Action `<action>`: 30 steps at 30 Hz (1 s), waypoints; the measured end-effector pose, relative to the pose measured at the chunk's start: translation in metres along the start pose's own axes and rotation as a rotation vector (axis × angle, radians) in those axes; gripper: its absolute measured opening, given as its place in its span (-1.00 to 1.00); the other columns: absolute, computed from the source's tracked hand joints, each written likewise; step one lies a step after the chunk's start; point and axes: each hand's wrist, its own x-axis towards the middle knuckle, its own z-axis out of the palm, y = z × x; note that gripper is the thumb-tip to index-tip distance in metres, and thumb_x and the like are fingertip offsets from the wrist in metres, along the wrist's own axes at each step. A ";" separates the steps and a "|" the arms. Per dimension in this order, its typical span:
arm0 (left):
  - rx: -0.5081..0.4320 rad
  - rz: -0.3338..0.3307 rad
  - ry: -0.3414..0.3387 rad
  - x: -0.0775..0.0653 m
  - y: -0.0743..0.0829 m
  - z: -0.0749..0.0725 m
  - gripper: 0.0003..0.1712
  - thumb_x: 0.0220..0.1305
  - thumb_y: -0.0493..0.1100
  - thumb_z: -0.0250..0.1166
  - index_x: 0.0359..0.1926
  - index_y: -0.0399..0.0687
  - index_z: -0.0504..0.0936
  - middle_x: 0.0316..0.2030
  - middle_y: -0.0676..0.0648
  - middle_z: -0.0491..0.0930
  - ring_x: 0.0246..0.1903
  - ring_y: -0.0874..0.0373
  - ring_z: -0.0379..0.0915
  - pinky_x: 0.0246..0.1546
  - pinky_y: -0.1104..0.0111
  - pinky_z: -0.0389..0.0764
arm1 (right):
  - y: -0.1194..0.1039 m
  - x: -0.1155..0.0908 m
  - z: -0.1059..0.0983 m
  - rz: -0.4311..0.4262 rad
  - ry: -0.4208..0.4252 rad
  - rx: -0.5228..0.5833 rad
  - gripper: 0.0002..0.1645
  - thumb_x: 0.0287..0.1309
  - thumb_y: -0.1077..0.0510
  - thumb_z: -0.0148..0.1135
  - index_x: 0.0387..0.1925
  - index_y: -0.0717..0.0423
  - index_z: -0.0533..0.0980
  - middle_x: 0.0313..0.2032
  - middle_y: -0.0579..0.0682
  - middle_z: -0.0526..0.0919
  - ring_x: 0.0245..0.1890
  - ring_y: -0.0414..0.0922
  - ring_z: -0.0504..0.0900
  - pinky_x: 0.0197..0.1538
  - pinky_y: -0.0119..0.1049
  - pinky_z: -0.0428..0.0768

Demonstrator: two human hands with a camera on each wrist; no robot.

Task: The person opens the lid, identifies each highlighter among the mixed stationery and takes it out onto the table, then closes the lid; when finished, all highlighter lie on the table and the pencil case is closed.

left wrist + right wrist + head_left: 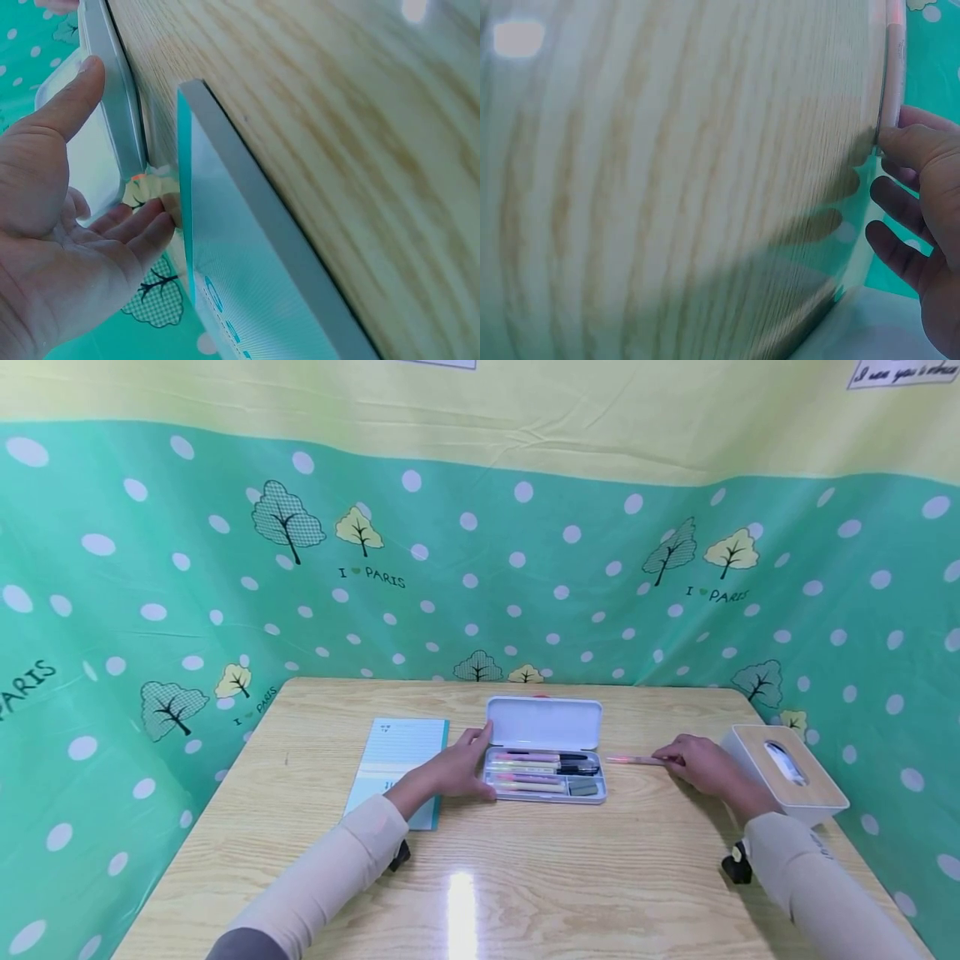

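A white pencil case (544, 724) lies open on the table, its lid tipped back. Several pens (528, 768) and a grey eraser (583, 787) fill its compartments. My left hand (456, 766) rests at the case's left side, thumb by the front corner and fingers up by the lid. In the left wrist view the thumb (79, 97) lies straight along the case wall, the other fingers loosely bent. To the right of the case, my right hand (693, 762) pinches the end of a slim pink pen (892, 75) between thumb and index finger. The pen points left, low over the table.
A light blue notebook (401, 743) lies under my left forearm, left of the case. A white tissue box (787, 768) with a wooden top stands beside my right wrist. Behind the wooden table (562, 877) hangs a green dotted curtain (465, 543).
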 end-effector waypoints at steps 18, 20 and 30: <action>-0.009 0.008 -0.004 -0.001 0.000 -0.001 0.52 0.03 0.23 0.57 0.65 0.04 -0.38 0.58 -0.21 0.01 0.38 -0.18 0.35 0.44 0.06 0.41 | -0.013 0.005 -0.013 0.005 0.016 0.023 -0.74 0.31 0.17 0.31 0.00 0.07 0.72 -0.23 -0.01 0.69 -0.23 -0.08 0.64 -0.03 0.06 0.70; -0.007 0.007 -0.005 0.000 0.000 -0.001 0.53 0.03 0.23 0.57 0.65 0.04 -0.38 0.58 -0.21 0.01 0.38 -0.18 0.35 0.44 0.05 0.41 | -0.019 0.008 -0.018 -0.006 0.018 0.026 -0.73 0.33 0.16 0.30 0.01 0.08 0.71 -0.25 -0.04 0.70 -0.24 -0.11 0.64 -0.04 0.04 0.71; -0.005 0.006 -0.005 0.000 -0.001 0.000 0.53 0.03 0.24 0.56 0.65 0.05 -0.39 0.59 -0.20 -0.01 0.40 -0.17 0.33 0.45 0.07 0.40 | -0.054 0.025 -0.020 -0.100 0.055 0.042 -0.73 0.33 0.18 0.29 0.02 0.08 0.71 -0.27 -0.07 0.71 -0.28 -0.16 0.63 -0.10 -0.07 0.71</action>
